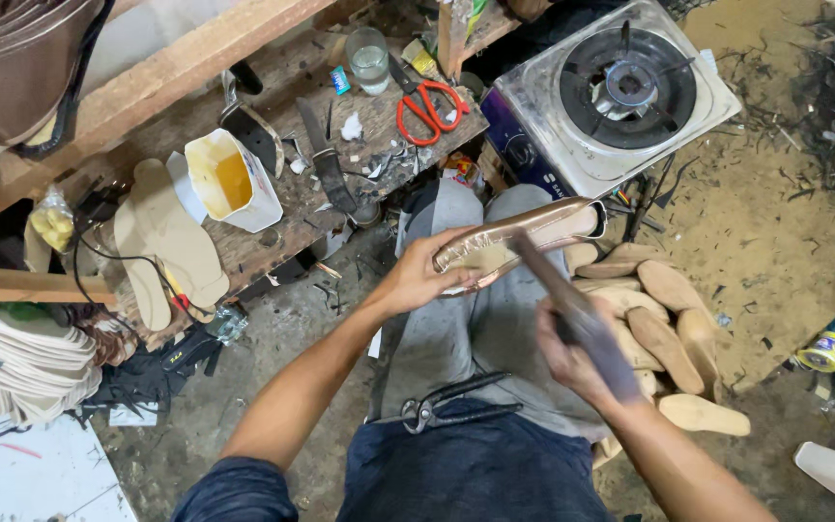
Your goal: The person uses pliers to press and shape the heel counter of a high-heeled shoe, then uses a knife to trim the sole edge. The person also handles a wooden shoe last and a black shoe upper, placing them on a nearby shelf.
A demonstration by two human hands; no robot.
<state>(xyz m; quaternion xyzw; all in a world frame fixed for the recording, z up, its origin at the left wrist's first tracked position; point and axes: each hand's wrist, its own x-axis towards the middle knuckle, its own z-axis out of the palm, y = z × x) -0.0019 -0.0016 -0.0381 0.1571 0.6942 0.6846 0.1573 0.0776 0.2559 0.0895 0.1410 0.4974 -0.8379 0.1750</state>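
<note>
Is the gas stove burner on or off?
Off, as far as shows: the stove burner ring is dark, with no flame visible and nothing standing on it.

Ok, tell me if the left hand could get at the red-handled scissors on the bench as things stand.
Probably not yet: the left hand is full, gripping the shoe. The scissors lie uncovered on the bench beyond it, so the path looks free once it lets go.
</note>
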